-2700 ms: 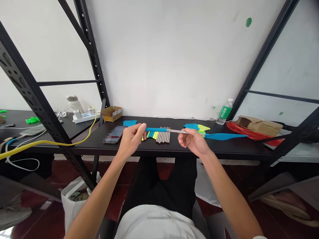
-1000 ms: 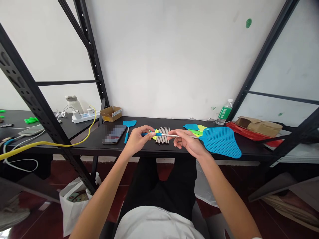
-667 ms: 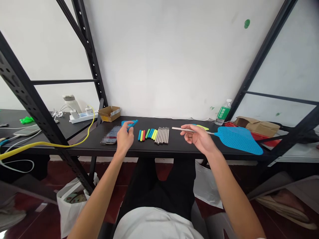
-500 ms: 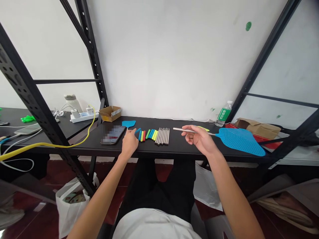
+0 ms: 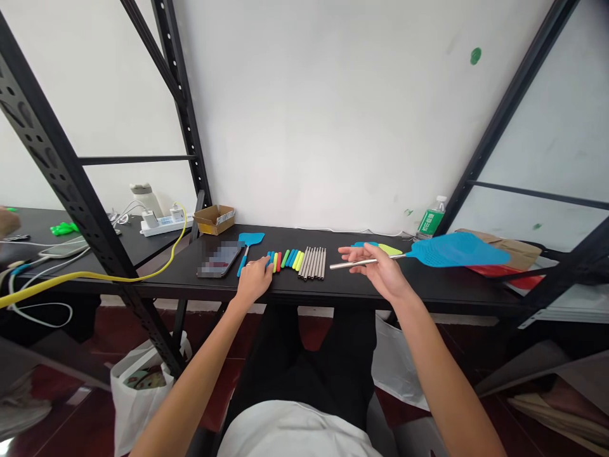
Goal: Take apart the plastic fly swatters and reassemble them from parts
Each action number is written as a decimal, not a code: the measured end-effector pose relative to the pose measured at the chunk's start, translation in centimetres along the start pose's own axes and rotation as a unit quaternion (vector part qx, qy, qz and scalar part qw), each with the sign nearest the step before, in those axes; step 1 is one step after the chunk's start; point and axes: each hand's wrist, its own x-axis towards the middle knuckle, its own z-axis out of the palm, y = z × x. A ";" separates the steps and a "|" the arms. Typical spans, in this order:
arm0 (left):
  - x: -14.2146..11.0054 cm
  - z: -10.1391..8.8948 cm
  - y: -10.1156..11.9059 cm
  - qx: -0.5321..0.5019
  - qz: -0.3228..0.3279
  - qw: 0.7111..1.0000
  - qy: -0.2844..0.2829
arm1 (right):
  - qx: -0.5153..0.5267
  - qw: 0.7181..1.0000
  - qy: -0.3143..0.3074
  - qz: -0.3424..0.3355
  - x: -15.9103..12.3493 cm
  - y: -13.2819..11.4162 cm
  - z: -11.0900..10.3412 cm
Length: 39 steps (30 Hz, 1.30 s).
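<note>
At the far left, part of a blurred hand of another person is seen. A lumpy bright green object is laid on the side table, and a smooth yellow cable is draped across its edge. An open, boxy cardboard carton is set behind the flat, glassy phone. Beside the phone, a small blue swatter with a flared head is laid.

The left hand is lowered over the left end of the short, rounded coloured grips, its fingers narrowly bunched; whether a grip is pinched cannot be told. Just right of the grips, slender, dull metal tubes are lined up side by side.

By the right hand, the large blue swatter is held above the black table by its shiny metal rod, with the fingers loosely extended. Its broad, perforated head is pointed rightward, in front of a clear plastic bottle and crumpled brown cardboard over red plastic.
</note>
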 end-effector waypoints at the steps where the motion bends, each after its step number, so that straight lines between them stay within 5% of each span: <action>1: 0.0 0.1 -0.1 -0.007 0.002 1.000 0.005 | 0.005 1.000 0.011 -0.002 0.0 0.1 0.1; 5: 0.1 -0.4 0.4 -0.050 0.020 0.998 0.036 | 0.014 0.999 0.016 0.049 0.1 0.8 0.5; 11: -0.9 -3.5 4.3 -0.257 0.048 0.964 0.038 | 0.001 0.996 -0.061 0.072 0.0 2.7 3.5; 16: -2.1 -4.8 7.3 -0.385 0.077 0.918 -0.050 | 0.107 0.982 -0.113 0.106 -0.5 3.5 6.5; 18: -2.5 -4.9 8.2 -0.448 0.100 0.882 -0.105 | 0.163 0.969 -0.131 0.130 -0.6 3.5 7.1; 21: -3.2 -4.8 9.6 -0.577 0.090 0.792 -0.176 | 0.250 0.937 -0.166 0.177 -0.9 3.2 7.3; 29: -5.2 -6.0 12.0 -0.771 0.054 0.584 -0.250 | 0.370 0.872 -0.232 0.221 -2.1 4.2 7.9; 35: -6.0 -6.3 12.2 -0.834 0.070 0.478 -0.267 | 0.420 0.821 -0.346 0.173 -2.7 4.6 9.6; 39: -6.2 -6.2 12.5 -0.851 0.038 0.478 -0.213 | 0.408 0.844 -0.321 0.136 -3.0 4.2 10.4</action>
